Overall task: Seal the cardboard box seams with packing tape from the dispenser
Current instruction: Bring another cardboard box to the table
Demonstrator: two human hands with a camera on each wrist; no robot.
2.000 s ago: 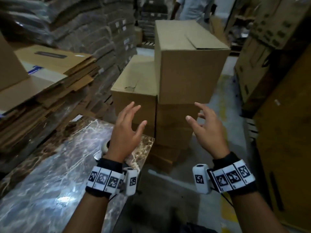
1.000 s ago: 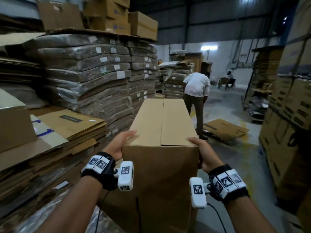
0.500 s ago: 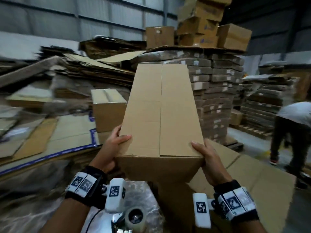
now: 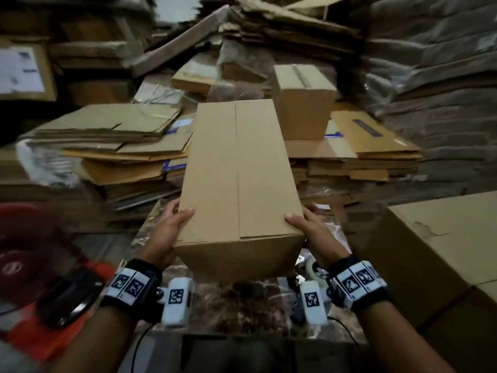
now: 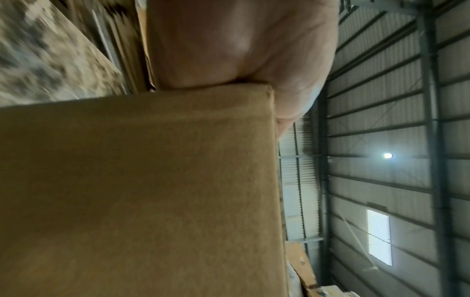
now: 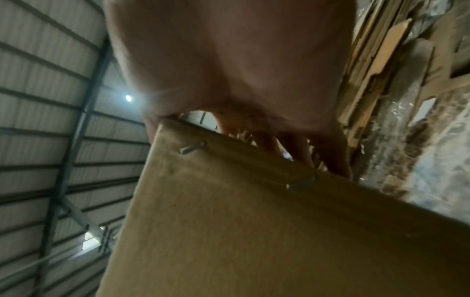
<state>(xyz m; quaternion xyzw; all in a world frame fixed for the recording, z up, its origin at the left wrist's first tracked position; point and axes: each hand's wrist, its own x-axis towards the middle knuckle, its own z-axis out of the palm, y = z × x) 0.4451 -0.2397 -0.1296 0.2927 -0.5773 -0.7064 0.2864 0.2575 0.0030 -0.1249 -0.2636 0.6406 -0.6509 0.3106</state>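
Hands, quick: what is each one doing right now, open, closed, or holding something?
Left hand: grips the left side of the cardboard box, thumb on top.
Right hand: grips the box's right side, thumb on top.

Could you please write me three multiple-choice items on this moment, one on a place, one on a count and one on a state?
1. Where does the tape roll lie?
A. on top of the held box
B. on the marble table, under the right wrist
C. on the flat cardboard stack

2. How many hands hold the cardboard box?
A. none
B. one
C. two

3. What state is the box's top seam in?
A. flaps closed, no tape visible
B. flaps standing open
C. covered in red tape

Key: 1 B, the roll shows on the marble table beside the right wrist. 2 C, the left hand and the right hand each have a grip on a near corner. 3 A, the flaps meet at a bare centre line.
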